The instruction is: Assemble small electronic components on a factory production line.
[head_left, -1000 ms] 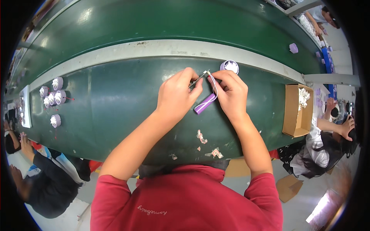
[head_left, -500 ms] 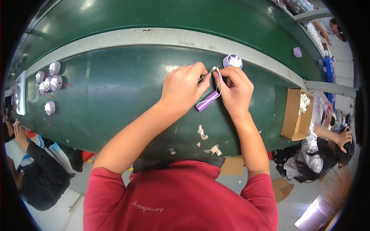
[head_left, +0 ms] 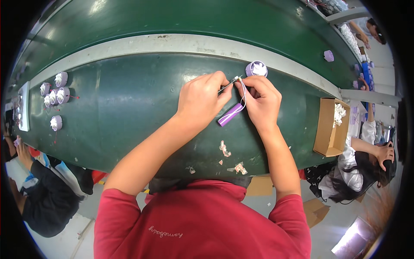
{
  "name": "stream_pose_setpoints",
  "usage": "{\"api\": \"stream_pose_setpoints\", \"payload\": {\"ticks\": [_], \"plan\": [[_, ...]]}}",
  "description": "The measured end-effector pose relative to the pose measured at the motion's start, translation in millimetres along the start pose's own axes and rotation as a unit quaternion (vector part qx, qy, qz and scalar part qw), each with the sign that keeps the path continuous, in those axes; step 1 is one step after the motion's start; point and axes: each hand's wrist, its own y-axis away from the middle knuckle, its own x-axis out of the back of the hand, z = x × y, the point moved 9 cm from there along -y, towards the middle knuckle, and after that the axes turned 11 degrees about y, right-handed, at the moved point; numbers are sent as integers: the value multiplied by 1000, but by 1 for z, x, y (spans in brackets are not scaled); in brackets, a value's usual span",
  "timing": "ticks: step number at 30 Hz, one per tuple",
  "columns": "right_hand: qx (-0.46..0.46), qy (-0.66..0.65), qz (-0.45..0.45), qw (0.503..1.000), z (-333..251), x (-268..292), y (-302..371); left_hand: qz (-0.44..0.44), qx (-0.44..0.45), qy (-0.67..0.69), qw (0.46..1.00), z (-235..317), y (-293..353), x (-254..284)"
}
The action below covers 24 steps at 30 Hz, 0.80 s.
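My left hand (head_left: 202, 98) pinches a thin, dark strip that looks like a small circuit board (head_left: 224, 87). At the board's tip, the fingers of my right hand (head_left: 263, 101) close on a small white connector (head_left: 237, 79), partly hidden by the fingertips. White wires (head_left: 245, 96) loop down from it to a purple cylindrical battery (head_left: 230, 115), which hangs or rests between my hands; I cannot tell which. Just beyond my right hand stands a round purple housing (head_left: 257, 69) with a white piece inside.
Several purple housings (head_left: 63, 94) with white swirls and red wires sit at the left, near a white tray (head_left: 23, 106). An open cardboard box (head_left: 324, 129) with white pieces is at the right. Scraps (head_left: 224, 149) lie nearer me. A metal rail (head_left: 172, 42) crosses behind; co-workers sit either side.
The view has shifted slightly. Both hands keep their grip at nearly the same spot, and the battery hangs almost as before.
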Motion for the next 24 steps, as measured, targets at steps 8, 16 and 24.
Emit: {"api": "stream_pose_setpoints", "payload": {"ticks": [8,16,24], "plan": [[-5,-4,-5,1000,-1,-2,0,28,-26,13,999,-1,-2,2],[-13,-11,5,1000,3,0,2,21,-49,-4,999,6,0,1],[-8,-5,-8,1000,1,1,0,21,-36,-2,999,5,0,2]]}}
